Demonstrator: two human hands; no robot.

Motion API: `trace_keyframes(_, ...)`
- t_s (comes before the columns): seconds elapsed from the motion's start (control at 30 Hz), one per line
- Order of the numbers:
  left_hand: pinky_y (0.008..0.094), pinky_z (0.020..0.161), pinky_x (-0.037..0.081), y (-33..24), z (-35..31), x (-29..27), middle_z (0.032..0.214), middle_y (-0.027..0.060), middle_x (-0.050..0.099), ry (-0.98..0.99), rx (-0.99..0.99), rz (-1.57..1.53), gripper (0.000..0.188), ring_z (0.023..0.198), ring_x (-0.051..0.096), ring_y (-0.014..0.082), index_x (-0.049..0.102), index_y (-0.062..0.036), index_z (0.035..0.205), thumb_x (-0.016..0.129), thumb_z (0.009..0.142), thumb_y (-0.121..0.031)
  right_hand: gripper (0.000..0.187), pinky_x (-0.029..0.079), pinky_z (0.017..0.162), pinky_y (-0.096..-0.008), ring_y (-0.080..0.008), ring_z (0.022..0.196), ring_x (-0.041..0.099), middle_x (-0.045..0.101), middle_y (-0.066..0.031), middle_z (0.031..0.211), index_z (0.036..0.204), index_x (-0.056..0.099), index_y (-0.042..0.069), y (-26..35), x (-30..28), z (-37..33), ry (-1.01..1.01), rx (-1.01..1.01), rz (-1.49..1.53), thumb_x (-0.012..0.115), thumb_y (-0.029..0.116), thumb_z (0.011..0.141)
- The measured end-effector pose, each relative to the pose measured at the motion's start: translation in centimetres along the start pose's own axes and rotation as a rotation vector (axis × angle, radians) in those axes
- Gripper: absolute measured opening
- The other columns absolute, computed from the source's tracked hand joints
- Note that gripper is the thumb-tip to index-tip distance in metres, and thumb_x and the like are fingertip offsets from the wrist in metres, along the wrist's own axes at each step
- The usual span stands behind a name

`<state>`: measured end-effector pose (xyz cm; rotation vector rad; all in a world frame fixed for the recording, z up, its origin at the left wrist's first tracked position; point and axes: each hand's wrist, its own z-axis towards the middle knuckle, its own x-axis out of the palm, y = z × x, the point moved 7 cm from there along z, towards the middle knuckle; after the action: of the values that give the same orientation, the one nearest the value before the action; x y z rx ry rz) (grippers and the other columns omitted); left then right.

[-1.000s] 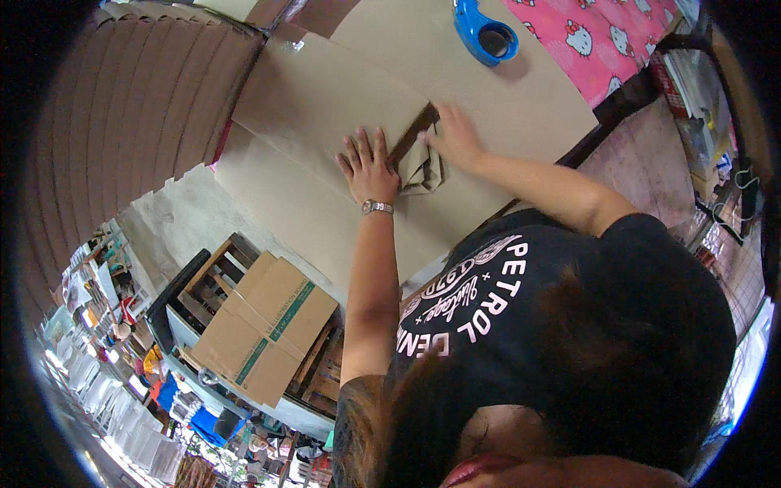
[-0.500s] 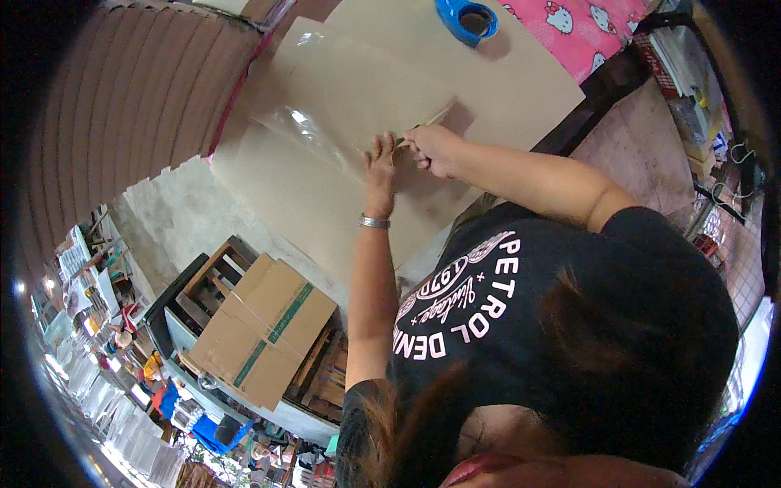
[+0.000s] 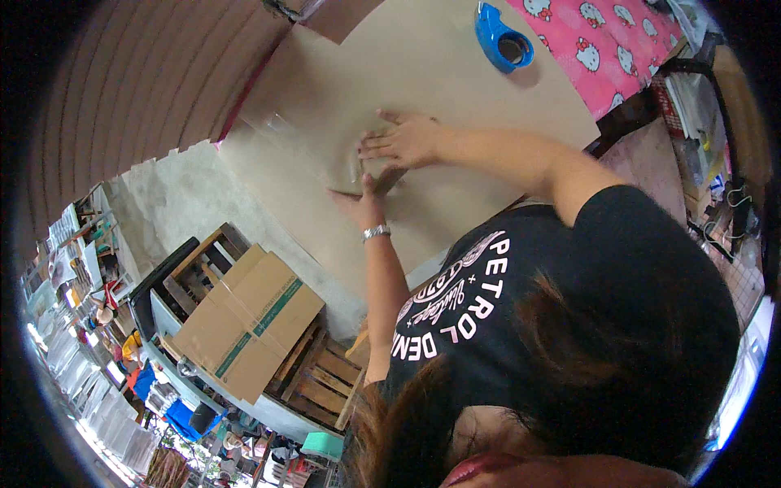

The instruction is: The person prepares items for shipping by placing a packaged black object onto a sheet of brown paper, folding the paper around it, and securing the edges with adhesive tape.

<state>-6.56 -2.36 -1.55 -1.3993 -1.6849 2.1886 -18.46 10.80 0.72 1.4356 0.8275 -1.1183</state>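
Right hand: we had it (image 3: 411, 142) spread over the cardboard (image 3: 390, 65), palm down, fingers straight and pointing left, clenched on nothing.
Left hand: we held it (image 3: 362, 210) lower and to the left, thumb up and apart from the fingers; whether it pinched the cardboard, we could not tell.
Cardboard: we had it under and around both hands, reaching well past them toward the top of the view.
Dark edge: we saw a brown gap (image 3: 389, 180) between the hands, its long axis slanting from lower left to upper right; it lay just below our right palm and just right of our left thumb, so neither hand was clearly nearer.
Shiny strip: we saw what looked like clear tape (image 3: 277, 124) slanting down from upper left, its lower end nearer our left fingers.
Tape holder: we had the blue one (image 3: 490, 41) well apart, up and right of the right hand.
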Motion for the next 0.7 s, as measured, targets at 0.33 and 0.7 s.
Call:
trace_keyframes(0.33, 0.0378, 0.090, 0.044, 5.9, 2.7, -1.7, 0.114, 0.0181, 0.050, 0.017, -0.448, -0.119, 0.078, 0.107, 0.051, 0.0294, 0.045, 0.0075, 0.123, 0.084, 0.059, -0.014, 0.057, 0.049, 0.078, -0.0431, -0.0381, 0.095, 0.056, 0.047, -0.0216, 0.119, 0.126, 0.040, 0.001, -15.8, -9.2, -13.3, -0.451, 1.121, -0.293, 0.060, 0.033, 0.084)
trace_keyframes(0.7, 0.0423, 0.089, 0.040, 4.0, 2.7, -1.2, 0.110, 0.0186, 0.054, -0.091, -0.365, -0.019, 0.075, 0.105, 0.050, 0.0349, 0.057, 0.0000, 0.113, 0.086, 0.050, -0.027, 0.041, 0.047, 0.086, -0.0404, -0.0313, 0.101, 0.056, 0.050, -0.0118, 0.122, 0.114, 0.063, 0.024, -3.3, -13.9, 5.6, 0.077, 0.328, 0.093, 0.063, 0.030, 0.073)
